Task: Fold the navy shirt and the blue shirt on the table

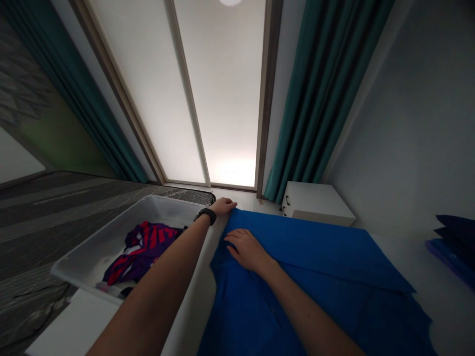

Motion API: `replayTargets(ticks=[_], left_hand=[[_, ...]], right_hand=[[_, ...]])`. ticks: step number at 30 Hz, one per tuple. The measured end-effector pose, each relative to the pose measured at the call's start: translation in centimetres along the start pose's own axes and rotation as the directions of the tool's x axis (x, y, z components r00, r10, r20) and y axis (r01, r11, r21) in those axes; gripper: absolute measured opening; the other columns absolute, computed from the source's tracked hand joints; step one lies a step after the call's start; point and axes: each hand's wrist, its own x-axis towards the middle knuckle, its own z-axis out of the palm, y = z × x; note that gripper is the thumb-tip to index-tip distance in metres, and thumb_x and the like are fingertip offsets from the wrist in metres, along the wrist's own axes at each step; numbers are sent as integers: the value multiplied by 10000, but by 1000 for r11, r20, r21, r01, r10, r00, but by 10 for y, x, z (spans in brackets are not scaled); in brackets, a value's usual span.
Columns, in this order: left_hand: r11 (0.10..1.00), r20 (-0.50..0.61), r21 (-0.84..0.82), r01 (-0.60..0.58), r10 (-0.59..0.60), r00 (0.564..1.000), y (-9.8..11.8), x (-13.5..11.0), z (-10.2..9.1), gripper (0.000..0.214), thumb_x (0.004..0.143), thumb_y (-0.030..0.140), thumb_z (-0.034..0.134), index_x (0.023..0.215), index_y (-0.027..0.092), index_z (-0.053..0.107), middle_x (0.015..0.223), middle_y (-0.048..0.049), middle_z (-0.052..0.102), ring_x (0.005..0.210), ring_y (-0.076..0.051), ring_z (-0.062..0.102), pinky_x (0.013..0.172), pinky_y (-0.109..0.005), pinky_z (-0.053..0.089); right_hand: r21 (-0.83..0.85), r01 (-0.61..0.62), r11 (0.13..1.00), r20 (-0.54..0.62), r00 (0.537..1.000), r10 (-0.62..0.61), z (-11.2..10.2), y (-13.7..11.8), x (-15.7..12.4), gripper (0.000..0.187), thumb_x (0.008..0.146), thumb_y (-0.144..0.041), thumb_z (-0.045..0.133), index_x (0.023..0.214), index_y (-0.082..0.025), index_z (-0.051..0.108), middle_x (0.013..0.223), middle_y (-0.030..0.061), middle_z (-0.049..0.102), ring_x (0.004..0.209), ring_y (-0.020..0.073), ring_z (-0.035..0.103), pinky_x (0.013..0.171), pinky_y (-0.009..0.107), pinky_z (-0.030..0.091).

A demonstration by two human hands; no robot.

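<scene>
A large blue cloth (326, 262), garment-like in outline, lies spread on a white table (196, 311), with a layer folded over along its far side. At its far left corner my left hand (223, 206), a dark watch on the wrist, has its fingers closed on the edge. My right hand (247, 247) rests palm down on the cloth near the left edge, fingers stretched out and slightly bent. Small wrinkles show in the fabric around my right fingertips.
Left of the table, a clear plastic bin (79, 257) holds purple and red clothing (148, 247). Dark folded fabric (454, 247) lies at the right edge. Beyond the table stand a white drawer cabinet (315, 202), teal curtains (319, 99) and frosted sliding doors (226, 99).
</scene>
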Motion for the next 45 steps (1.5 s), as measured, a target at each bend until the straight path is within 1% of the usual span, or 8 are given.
replayTargets(ticks=[3, 8, 13, 22, 27, 32, 37, 45], left_hand=[[999, -29, 33, -5, 5, 1000, 1, -3, 2, 284, 814, 368, 595, 894, 137, 740, 818, -70, 733, 786, -197, 664, 712, -246, 483], [997, -62, 73, 19, -14, 998, 3, -3, 9, 240, 814, 303, 596, 916, 144, 744, 902, -87, 739, 850, -204, 666, 766, -254, 482], [993, -77, 101, 55, -47, 996, 5, -1, 12, 233, 821, 291, 586, 908, 150, 750, 900, -94, 739, 862, -215, 669, 771, -267, 488], [996, -91, 78, 36, -29, 995, 4, -6, 10, 208, 829, 238, 579, 924, 147, 740, 893, -75, 741, 847, -188, 667, 751, -238, 486], [998, -157, 64, 14, -4, 988, 5, -9, 17, 196, 847, 223, 569, 936, 149, 727, 915, -78, 730, 869, -188, 654, 793, -253, 476], [998, -237, 57, -7, 20, 971, 4, -15, 25, 173, 858, 210, 563, 926, 163, 714, 900, -68, 699, 857, -181, 625, 822, -272, 464], [998, -294, 51, -35, 49, 955, 3, -20, 30, 183, 879, 199, 540, 943, 150, 704, 883, -67, 652, 811, -166, 603, 817, -275, 459], [998, -318, 33, -61, 68, 946, 1, -21, 31, 176, 884, 184, 532, 936, 150, 696, 864, -59, 645, 797, -167, 593, 813, -283, 461]], right_hand=[[-19, 54, 998, -12, 998, -54, -3, -3, 1, 265, 942, -192, 481, 1131, -201, 667, 1139, 69, 666, 1099, 193, 537, 967, 367, 385], [-114, 128, 985, 29, 992, -125, -2, -6, 1, 253, 929, -210, 495, 1086, -216, 693, 1206, 75, 629, 1121, 215, 513, 950, 385, 373], [-147, 126, 981, 44, 992, -121, -6, -9, 2, 242, 926, -189, 479, 1047, -171, 687, 1122, 75, 673, 1032, 206, 540, 911, 370, 381], [-67, 134, 989, 57, 990, -130, -12, -14, 2, 227, 915, -228, 505, 1044, -182, 686, 1081, 66, 686, 996, 206, 558, 873, 365, 388], [-19, 56, 998, 7, 998, -56, -15, -9, 1, 278, 944, -214, 446, 1122, -180, 657, 1089, 75, 679, 1045, 202, 561, 931, 363, 390], [-34, -24, 999, 63, 998, 26, -11, -3, -3, 448, 940, -290, 456, 1376, -190, 486, 1403, 119, 504, 1309, 251, 408, 1064, 425, 332], [-56, -50, 997, 214, 975, 60, 3, -1, -7, 592, 956, -495, 385, 1477, -214, 350, 1568, 107, 248, 1450, 278, 161, 1163, 501, 128], [-34, -59, 998, 253, 965, 65, 1, -3, -7, 608, 952, -546, 360, 1488, -261, 323, 1581, 75, 210, 1461, 269, 107, 1171, 511, 66]])
